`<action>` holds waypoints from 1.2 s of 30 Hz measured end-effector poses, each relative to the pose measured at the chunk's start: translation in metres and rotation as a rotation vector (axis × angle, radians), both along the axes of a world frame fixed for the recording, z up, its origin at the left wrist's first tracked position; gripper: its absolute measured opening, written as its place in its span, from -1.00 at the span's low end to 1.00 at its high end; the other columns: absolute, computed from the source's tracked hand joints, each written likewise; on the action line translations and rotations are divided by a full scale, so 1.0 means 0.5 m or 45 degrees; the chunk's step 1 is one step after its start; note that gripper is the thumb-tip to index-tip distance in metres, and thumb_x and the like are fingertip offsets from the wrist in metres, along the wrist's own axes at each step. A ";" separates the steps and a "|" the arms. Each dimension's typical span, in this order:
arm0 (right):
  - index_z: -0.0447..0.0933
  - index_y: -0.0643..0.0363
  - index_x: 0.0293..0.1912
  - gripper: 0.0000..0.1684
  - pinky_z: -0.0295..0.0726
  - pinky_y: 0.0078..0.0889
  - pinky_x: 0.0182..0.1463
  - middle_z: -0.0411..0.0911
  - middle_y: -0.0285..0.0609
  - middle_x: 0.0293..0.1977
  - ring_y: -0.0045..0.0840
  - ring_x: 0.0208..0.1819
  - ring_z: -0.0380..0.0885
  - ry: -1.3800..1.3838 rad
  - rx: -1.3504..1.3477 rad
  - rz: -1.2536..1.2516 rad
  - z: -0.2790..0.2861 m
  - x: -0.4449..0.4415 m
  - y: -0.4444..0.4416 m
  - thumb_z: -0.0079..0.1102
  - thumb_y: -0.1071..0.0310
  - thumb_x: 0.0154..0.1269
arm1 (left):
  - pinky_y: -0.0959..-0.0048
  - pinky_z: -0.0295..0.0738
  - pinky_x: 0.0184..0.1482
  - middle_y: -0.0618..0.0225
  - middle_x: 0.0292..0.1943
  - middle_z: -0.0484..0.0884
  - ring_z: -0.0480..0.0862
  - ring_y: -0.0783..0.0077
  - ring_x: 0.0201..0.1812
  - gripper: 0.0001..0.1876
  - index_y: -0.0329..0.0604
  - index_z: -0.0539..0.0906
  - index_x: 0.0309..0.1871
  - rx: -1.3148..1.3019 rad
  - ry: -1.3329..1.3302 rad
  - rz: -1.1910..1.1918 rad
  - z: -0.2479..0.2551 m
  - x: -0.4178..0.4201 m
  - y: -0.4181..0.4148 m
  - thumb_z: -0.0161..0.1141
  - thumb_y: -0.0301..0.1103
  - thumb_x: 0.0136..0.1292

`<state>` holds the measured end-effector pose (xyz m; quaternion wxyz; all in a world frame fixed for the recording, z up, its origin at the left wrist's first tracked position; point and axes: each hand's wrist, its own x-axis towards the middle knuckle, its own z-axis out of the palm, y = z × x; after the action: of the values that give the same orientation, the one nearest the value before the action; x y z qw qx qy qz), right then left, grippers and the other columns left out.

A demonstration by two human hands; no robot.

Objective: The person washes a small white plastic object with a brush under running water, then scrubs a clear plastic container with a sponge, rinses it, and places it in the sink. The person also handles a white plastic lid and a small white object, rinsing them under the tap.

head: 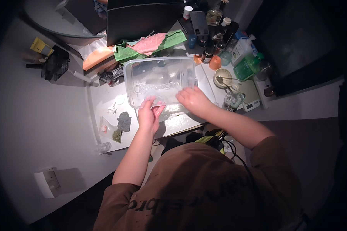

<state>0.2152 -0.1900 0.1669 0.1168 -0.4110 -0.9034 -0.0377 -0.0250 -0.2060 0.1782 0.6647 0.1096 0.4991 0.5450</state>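
A clear rectangular plastic container (159, 59) is tilted over the white table, its open side facing me. It looks wet inside, with water drops on its wall. My left hand (149, 115) grips the near left part of its rim, thumb over the edge and the other fingers below. At the near right corner, my right hand (194, 101) is curled over the rim, its palm and fingertips hidden. Left of the container lie a dark grey crumpled cloth (124, 121), a green triangular piece (117, 135) and a clear plastic bag (106, 127).
Behind the container, green and pink cloths (150, 44) drape over a shelf. To the right stand a cup with spoons (222, 75), a digital scale (251, 98), a green bottle (245, 68) and several jars. A clear glass (104, 147) lies near the table's left front corner. Cables (234, 147) hang before me.
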 end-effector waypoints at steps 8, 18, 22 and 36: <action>0.64 0.07 -0.21 -0.86 0.60 -0.03 0.09 0.71 -0.18 -0.27 -0.21 -0.06 0.71 0.409 -0.521 0.033 -0.081 -0.114 -0.055 0.30 0.23 0.44 | 0.25 0.92 -0.20 0.01 0.03 0.54 0.61 0.28 -0.21 -0.50 -0.55 0.46 0.22 -0.360 0.476 -0.094 0.003 -0.110 0.054 0.27 -0.26 0.46; 0.65 0.14 -0.10 -0.70 0.69 0.01 0.01 0.75 -0.01 -0.27 0.00 -0.11 0.73 0.302 -1.005 -0.070 -0.009 -0.122 -0.012 0.21 0.10 0.57 | 0.14 0.68 0.19 -0.12 0.53 0.33 0.60 0.04 0.27 0.19 -0.38 0.09 0.70 -0.375 0.954 -0.292 0.012 -0.094 0.071 0.36 0.39 0.36; 0.66 0.18 -0.04 -0.65 0.71 -0.13 -0.02 0.79 -0.06 -0.24 -0.19 -0.12 0.78 0.842 -1.277 -0.153 -0.051 -0.119 -0.002 0.21 0.06 0.61 | 0.10 0.44 0.49 -0.20 0.54 0.32 0.50 -0.04 0.45 0.12 -0.43 0.18 0.68 -0.233 1.404 -0.379 -0.034 -0.089 0.081 0.38 0.31 0.40; 0.49 0.09 -0.11 -0.67 0.61 0.65 0.32 0.53 -0.27 -0.26 -0.30 0.02 0.63 2.413 -2.565 -0.323 -0.160 0.014 0.086 0.05 0.05 0.76 | 0.25 0.58 0.35 0.05 0.46 0.52 0.56 0.11 0.44 -0.45 -0.18 0.51 0.54 0.448 1.495 -0.649 -0.030 -0.080 0.061 0.29 -0.24 0.57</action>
<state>0.2222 -0.1467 0.0868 0.3306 -0.2640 -0.0752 0.9029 -0.0650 -0.1754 0.1633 0.3625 0.6099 0.6405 0.2939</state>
